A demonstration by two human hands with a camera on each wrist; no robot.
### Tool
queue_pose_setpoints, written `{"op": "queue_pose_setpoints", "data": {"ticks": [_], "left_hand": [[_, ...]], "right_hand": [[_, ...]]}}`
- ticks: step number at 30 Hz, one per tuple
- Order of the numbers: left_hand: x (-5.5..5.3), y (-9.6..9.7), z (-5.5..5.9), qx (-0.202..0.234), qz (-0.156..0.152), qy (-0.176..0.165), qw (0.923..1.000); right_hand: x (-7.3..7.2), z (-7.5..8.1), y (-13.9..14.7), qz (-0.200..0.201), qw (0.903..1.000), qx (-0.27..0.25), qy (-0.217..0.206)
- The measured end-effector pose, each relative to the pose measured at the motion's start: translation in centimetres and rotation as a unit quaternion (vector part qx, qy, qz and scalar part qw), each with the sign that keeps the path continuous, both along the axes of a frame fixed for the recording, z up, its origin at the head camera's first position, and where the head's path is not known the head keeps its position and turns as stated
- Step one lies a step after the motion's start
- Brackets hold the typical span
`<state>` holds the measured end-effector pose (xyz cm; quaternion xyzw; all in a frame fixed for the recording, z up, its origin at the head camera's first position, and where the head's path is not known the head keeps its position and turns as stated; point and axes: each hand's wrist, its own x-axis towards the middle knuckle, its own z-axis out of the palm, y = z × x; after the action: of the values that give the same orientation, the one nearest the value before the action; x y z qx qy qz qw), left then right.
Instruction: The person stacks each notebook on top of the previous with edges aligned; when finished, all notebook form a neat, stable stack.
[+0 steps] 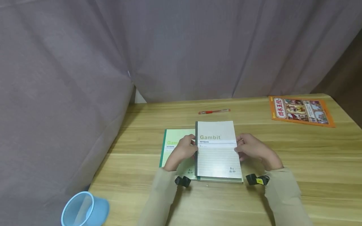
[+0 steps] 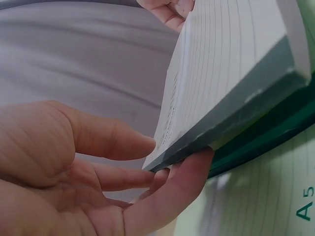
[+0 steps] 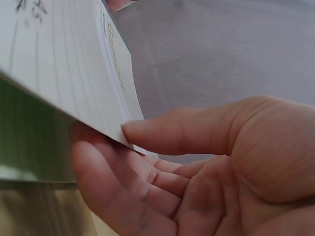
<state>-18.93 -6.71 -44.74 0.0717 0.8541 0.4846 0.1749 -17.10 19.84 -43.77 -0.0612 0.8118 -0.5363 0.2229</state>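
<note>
Both hands hold a white Gambit notebook (image 1: 217, 158) with a dark grey spine, cover up. My left hand (image 1: 183, 149) grips its spine edge, thumb at the cover side and fingers underneath. On the opposite edge, the right hand (image 1: 253, 147) pinches the cover side with the thumb (image 3: 172, 132), its other fingers curled below. A pale green Gambit notebook (image 1: 170, 135) with a green spine lies on the table to the left, partly covered by the left hand and the white notebook. Another green-spined notebook (image 2: 268, 135) shows beneath the white one, mostly hidden.
Beyond the notebooks lies a red pen (image 1: 214, 111) on the wooden table (image 1: 135, 138). An orange picture-covered book (image 1: 302, 110) sits at the back right. At the front left stands a blue bin (image 1: 100, 210). Grey curtain (image 1: 183, 53) hangs behind the table and on its left.
</note>
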Motion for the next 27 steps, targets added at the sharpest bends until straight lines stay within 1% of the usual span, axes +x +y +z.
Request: {"op": "queue_pose_setpoints", "data": {"ticks": [4, 11, 16, 20, 27], "left_hand": [[0.0, 0.1, -0.1, -0.008, 0.003, -0.006, 1.0], [0.1, 0.3, -0.6, -0.028, -0.016, -0.004, 0.9995], [0.0, 0.5, -1.1, -0.058, -0.031, 0.01, 0.9978], [0.1, 0.6, -1.1, -0.082, -0.045, 0.022, 0.9953], [0.0, 0.8, -1.5, -0.078, -0.06, 0.03, 0.9947]], "right_hand": [[-0.2, -0.4, 0.1, 0.005, 1.0, 0.0, -0.001], [-0.3, -0.8, 0.4, 0.012, 0.9998, 0.016, 0.0], [-0.3, -1.1, 0.4, 0.011, 0.999, 0.043, 0.0], [-0.4, -1.4, 0.5, 0.005, 0.9978, 0.066, 0.001], [-0.6, -1.7, 0.6, -0.005, 0.9947, 0.101, 0.018]]}}
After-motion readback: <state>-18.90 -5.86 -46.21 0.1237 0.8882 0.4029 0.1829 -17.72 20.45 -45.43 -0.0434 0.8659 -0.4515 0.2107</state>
